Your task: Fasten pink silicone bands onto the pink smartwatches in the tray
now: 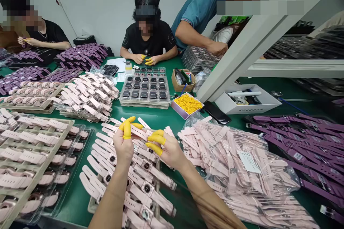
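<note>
Yellow finger cots cover several fingertips on both hands. My left hand (124,145) pinches one end of a pink watch strap (138,132), which runs across to my right hand (168,147). The right fingers are closed around its other end, where a watch body may be hidden behind them. Beneath both hands, rows of smartwatches (147,188) with pink straps lie on a tray (92,205), their round sensor backs facing up. Just right of my right hand is a heap of loose pink straps (215,157) in clear plastic bags.
Stacked trays of pink-strapped watches (32,139) stand left. Ahead are a clear tray of dark square pieces (145,87), a box of yellow finger cots (188,103), a phone (217,112) and a white box (245,103). Purple straps (303,139) lie right. Co-workers (146,39) work opposite.
</note>
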Demonstrator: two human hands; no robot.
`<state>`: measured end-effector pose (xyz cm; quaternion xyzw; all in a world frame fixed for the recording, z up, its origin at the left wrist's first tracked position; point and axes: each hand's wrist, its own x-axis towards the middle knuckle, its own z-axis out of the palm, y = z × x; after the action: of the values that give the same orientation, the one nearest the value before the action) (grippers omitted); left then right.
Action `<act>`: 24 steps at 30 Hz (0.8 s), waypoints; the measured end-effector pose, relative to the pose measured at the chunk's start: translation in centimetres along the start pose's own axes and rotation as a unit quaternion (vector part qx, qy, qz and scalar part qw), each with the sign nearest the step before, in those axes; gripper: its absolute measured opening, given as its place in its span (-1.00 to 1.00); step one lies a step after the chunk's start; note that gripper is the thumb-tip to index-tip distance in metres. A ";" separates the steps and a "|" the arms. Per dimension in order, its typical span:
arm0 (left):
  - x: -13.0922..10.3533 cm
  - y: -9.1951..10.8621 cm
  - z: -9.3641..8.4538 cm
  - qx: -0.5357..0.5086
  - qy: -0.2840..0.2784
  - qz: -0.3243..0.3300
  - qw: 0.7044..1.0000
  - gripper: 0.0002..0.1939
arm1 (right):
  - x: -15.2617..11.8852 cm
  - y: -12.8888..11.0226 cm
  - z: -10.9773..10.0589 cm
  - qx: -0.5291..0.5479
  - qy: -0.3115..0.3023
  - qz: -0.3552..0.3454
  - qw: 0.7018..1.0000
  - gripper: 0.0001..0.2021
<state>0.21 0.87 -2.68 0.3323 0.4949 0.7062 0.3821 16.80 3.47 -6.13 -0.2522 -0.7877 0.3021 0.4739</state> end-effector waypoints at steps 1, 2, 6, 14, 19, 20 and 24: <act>0.0 0.1 0.0 0.013 -0.007 -0.003 1.000 -0.47 | 0.0 0.1 0.0 -0.002 -0.002 -0.001 1.000 -0.85; 0.0 0.2 0.0 0.026 -0.016 -0.006 1.000 -0.47 | 0.0 0.1 0.0 -0.003 -0.007 -0.001 1.000 -0.85; 0.1 0.4 -0.4 0.043 -0.085 0.006 0.995 -0.46 | 0.1 -0.2 0.0 0.020 -0.013 0.028 0.999 -0.87; -0.6 0.1 -0.1 0.202 -0.341 0.096 0.913 -0.60 | 0.6 -0.5 -0.1 0.251 0.132 0.217 0.934 -0.73; -0.4 -0.3 -0.4 0.105 -0.301 0.054 0.946 -0.49 | 0.6 0.4 -0.8 0.260 0.173 0.223 0.924 -0.55; -0.3 -0.5 -0.5 0.063 -0.307 0.038 0.949 -0.48 | 0.6 0.5 -1.0 0.265 0.137 0.227 0.927 -0.52; -0.2 -1.0 -0.1 -0.041 -0.282 -0.022 0.958 -0.52 | 0.6 0.5 -1.3 0.270 -0.018 0.216 0.938 -0.61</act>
<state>0.40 0.88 -3.70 0.4913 0.3445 0.5949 0.5349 17.78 4.50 -5.65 -0.2739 -0.6114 0.6028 0.4334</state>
